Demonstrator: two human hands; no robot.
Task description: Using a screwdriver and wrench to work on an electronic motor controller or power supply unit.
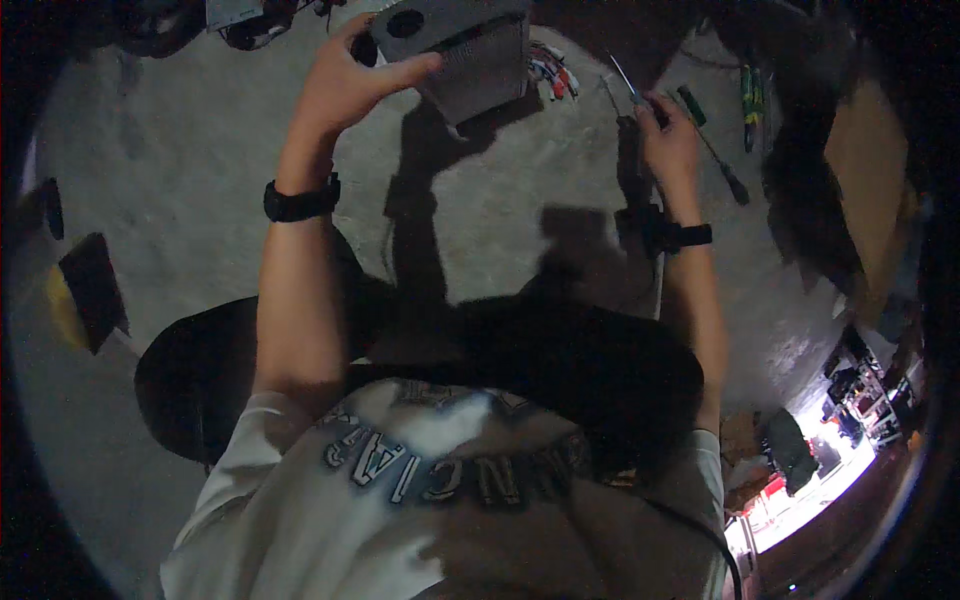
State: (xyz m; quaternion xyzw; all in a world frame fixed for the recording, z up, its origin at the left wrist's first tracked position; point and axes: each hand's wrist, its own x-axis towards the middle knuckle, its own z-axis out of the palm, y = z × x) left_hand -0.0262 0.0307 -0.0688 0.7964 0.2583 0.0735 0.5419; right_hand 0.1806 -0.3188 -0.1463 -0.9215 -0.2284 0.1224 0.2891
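Note:
My left hand (350, 80) grips the left side of a grey metal box (475, 75) with a perforated panel and a dark round opening, its thumb lying over the front. My right hand (668, 135) is closed on a slim screwdriver (628, 78), its shaft pointing up and away from me. Just right of the box, a bundle of coloured wire ends (558, 72) shows. Beyond my right hand lie a green-handled tool (692, 106) and a long dark tool (735, 180).
Yellow-and-green tools (750, 105) lie farther right beside a cardboard sheet (862, 190). A dark and yellow object (85, 300) is on the concrete floor (180, 210) at left. Assorted items (790, 450) sit in bright light at lower right. Dark objects line the far edge.

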